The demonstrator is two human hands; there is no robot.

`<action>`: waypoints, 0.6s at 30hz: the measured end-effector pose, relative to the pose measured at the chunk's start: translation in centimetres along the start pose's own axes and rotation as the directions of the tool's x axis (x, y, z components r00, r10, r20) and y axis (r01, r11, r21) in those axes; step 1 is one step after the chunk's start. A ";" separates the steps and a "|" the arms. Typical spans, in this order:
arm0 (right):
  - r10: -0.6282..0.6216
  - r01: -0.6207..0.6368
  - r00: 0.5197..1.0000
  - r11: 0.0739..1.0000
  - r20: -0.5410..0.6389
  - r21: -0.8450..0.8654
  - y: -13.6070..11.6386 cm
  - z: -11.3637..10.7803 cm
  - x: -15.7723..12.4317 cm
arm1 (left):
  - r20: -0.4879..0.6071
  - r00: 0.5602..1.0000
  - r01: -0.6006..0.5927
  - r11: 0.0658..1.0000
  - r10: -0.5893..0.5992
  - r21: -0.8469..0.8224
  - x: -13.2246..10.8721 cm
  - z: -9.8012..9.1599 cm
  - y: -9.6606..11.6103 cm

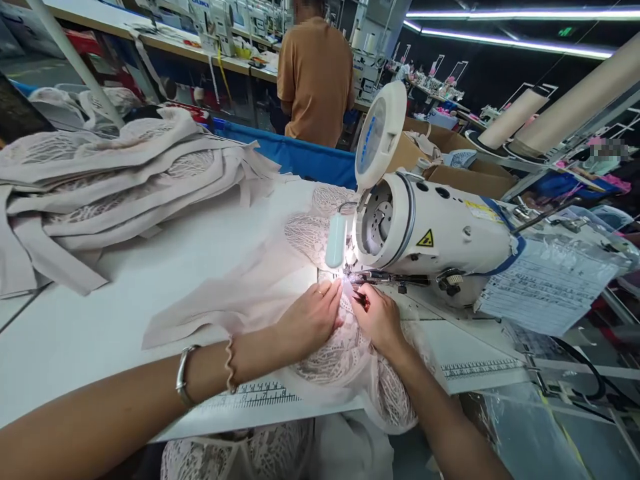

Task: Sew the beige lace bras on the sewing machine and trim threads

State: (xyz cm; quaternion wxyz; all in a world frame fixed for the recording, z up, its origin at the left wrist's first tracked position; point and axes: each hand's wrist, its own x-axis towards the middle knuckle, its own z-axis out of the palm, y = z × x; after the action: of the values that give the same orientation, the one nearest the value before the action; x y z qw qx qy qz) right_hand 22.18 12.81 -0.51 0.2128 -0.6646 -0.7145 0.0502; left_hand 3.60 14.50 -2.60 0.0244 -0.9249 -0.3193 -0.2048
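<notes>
A pale pink lace bra (pixel 345 357) lies under the sewing machine (pixel 435 220), its lace cups and plain fabric wings spread over the white table. My left hand (pixel 315 313) pinches the fabric edge just left of the lit needle area, fingers pressed together. On the right of that spot, my right hand (pixel 380 317) is closed round a small dark tool with a reddish part, seemingly thread snips (pixel 361 301). Its fingertips also touch the bra near the presser foot. The snips are mostly hidden by my fingers. One lace cup hangs over the table's front edge.
A pile of similar lace pieces (pixel 125 170) covers the table's left. A ruler strip (pixel 265 395) runs along the front edge. Behind are a blue cloth bin (pixel 300 155), a person in a brown shirt (pixel 316 77) and a cardboard box (pixel 470 177). Written sheets (pixel 547 280) hang at right.
</notes>
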 end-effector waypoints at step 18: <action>-0.368 0.334 0.923 0.912 -0.111 -0.239 0.4 1.5 -0.4 | -0.008 0.990 -0.141 0.990 0.141 -0.002 1.1 -1.5 -0.2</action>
State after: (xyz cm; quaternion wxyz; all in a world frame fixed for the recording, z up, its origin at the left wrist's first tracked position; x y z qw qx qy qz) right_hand 22.03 12.83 -2.10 0.1994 -0.5461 -0.8050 -0.1182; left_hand 3.72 14.99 -0.82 0.0388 -0.9444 -0.2530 -0.2065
